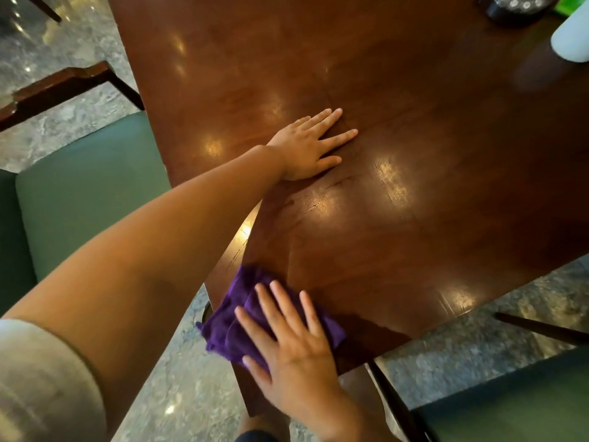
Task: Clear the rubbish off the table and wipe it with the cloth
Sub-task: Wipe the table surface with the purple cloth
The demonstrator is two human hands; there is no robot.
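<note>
A glossy dark wooden table fills most of the view. My left hand lies flat on the tabletop near its left edge, fingers spread, holding nothing. At the table's near corner, my right hand presses flat on a crumpled purple cloth. Part of the cloth hangs over the table's left edge. A damp streak shows on the wood just right of the cloth. No rubbish is visible on the wood near my hands.
A white bottle and a dark round object stand at the table's far right, with something green behind them. Green-seated chairs sit at the left and lower right. A dark wooden chair frame stands on the stone floor.
</note>
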